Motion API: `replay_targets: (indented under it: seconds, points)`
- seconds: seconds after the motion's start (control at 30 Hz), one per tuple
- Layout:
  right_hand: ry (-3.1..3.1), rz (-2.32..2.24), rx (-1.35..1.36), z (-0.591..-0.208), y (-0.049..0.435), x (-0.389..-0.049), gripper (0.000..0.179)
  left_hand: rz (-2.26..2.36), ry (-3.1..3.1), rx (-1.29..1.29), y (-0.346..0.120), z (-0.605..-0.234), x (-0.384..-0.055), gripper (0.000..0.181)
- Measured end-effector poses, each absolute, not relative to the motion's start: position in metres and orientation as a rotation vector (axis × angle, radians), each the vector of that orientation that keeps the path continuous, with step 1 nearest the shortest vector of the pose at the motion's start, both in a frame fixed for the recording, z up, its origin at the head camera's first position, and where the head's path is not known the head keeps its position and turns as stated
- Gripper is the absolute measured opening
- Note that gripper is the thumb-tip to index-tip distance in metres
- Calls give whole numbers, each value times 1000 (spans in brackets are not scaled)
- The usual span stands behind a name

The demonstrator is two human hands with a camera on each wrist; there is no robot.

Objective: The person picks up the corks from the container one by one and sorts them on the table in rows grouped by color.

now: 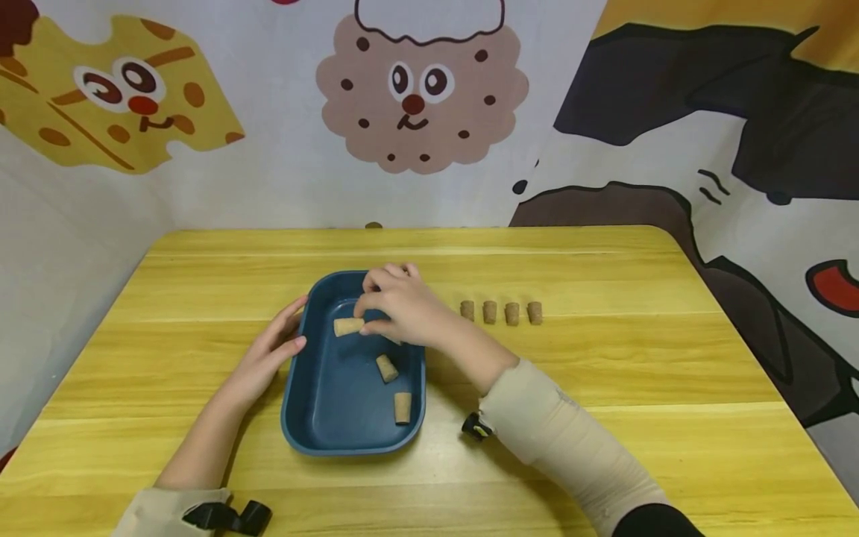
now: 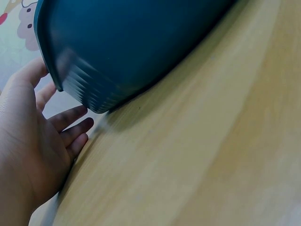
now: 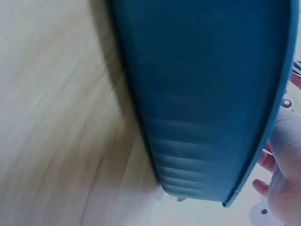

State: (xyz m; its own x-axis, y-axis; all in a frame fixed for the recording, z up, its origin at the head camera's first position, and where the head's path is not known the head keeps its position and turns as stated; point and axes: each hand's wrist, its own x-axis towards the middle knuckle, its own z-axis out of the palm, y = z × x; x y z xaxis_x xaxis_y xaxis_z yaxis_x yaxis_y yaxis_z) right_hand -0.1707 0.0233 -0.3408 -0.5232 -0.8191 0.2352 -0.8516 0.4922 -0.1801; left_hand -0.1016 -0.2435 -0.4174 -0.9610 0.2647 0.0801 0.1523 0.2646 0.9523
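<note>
A blue rectangular tray (image 1: 335,440) stands on the table with several tapered corks inside. My right hand (image 1: 403,306) reaches over the tray's right side, thumb and forefinger pinching one end of a pale cork (image 1: 347,327). Another cork (image 1: 393,341) is mostly covered by this hand. Lower in the tray lie a tilted cork (image 1: 386,368) and an upright-looking cork (image 1: 403,408). My left hand (image 1: 262,362) rests against the tray's left side, its fingers loosely extended at the rim. The right wrist view shows the tray's outer wall (image 3: 188,117) hiding the fingertips and cork.
Right of the tray, several darker corks stand in a row, from the leftmost cork (image 1: 467,310) to the rightmost cork (image 1: 535,312). Under everything is a yellow wood-grain table (image 1: 604,447). A cartoon-printed cloth (image 1: 268,149) hangs behind it.
</note>
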Motion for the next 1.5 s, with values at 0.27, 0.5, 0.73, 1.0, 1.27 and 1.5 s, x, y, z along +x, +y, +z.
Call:
replay_targets:
  seconds: [0.27, 0.5, 0.73, 1.0, 1.27, 1.5]
  points:
    - [-2563, 484, 1300, -339, 42, -161, 21, 1815, 2430, 418, -243, -417, -102, 57]
    - [-2593, 550, 1119, -340, 60, -149, 21, 1814, 2424, 412, -244, -419, -102, 57]
    - [-2573, 622, 945, -342, 76, -137, 19, 1808, 2424, 400, -245, -420, -102, 57]
    - [-2524, 648, 746, -349, 95, -126, 20, 1799, 2424, 404, -244, -419, -102, 57]
    - [-2474, 712, 549, -361, 115, -116, 16, 1787, 2413, 398, -244, -417, -103, 57]
    - [-2510, 723, 473, -368, 125, -110, 17, 1792, 2421, 401, -245, -419, -103, 57]
